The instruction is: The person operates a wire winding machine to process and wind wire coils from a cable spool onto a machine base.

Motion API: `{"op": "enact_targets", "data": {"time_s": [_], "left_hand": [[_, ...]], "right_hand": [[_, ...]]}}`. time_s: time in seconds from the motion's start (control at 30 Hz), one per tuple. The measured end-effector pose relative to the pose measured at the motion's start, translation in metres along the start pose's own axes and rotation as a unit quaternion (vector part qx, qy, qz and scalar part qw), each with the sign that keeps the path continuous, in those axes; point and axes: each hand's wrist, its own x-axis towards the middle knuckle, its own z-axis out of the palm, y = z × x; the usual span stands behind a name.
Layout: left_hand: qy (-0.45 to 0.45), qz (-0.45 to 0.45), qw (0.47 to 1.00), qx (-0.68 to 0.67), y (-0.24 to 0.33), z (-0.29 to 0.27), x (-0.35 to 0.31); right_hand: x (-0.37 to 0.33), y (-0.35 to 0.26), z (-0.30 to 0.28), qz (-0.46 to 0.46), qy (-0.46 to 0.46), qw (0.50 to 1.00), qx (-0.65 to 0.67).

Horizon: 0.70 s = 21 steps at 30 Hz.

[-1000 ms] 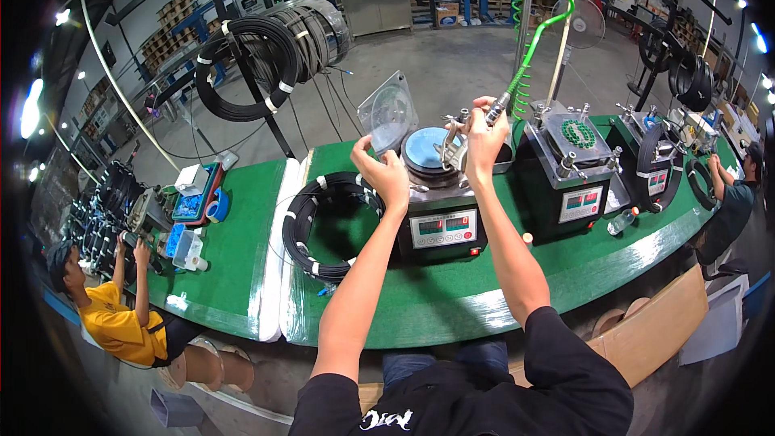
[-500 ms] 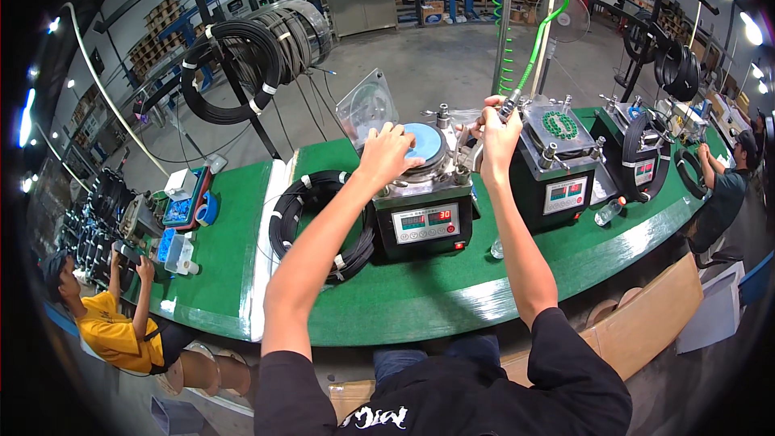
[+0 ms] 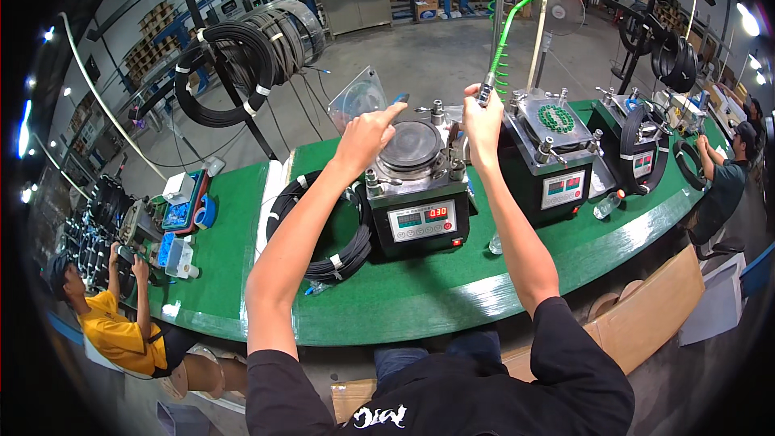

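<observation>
My left hand (image 3: 367, 139) is raised just left of a polishing machine (image 3: 424, 226), its thumb and fingers pinched. A blue strip (image 3: 401, 98) shows at its fingertips, seemingly the blue round pad edge-on; the rest is hidden. The machine's grey round plate (image 3: 410, 147) lies bare. My right hand (image 3: 483, 125) is wrapped around an air blow gun (image 3: 486, 89) on a green coiled hose (image 3: 510, 20), held upright between two machines. Behind my left hand a clear lid (image 3: 355, 101) stands tilted up.
A coil of black cable (image 3: 355, 242) lies left of the machine on the green bench (image 3: 420, 299). To the right stand a second machine (image 3: 557, 186) with a green ring on top and a bottle (image 3: 609, 204). Co-workers sit at both ends; one wears a yellow shirt (image 3: 117, 327).
The blue pad has come off the plate, leaving grey metal showing. My left hand has moved up and left; my right hand has shifted slightly left with the blow gun.
</observation>
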Motion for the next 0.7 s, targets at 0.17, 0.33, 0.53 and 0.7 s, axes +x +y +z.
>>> {"op": "enact_targets", "data": {"time_s": [0.17, 0.33, 0.53, 0.7], "left_hand": [[0.040, -0.095, 0.992, -0.077, 0.003, -0.009, -0.004], [0.036, -0.105, 0.992, -0.059, 0.002, -0.007, -0.005], [0.065, -0.095, 0.991, -0.067, 0.006, -0.004, -0.009], [0.030, -0.148, 0.988, -0.026, 0.019, -0.001, -0.011]], "right_hand": [[-0.010, 0.011, 0.018, 0.003, 0.019, 0.999, 0.046], [-0.009, 0.019, 0.022, -0.044, 0.032, 0.998, 0.039], [-0.001, 0.014, 0.016, -0.043, 0.065, 0.992, 0.098], [0.012, 0.007, 0.009, -0.051, 0.057, 0.996, 0.048]]}}
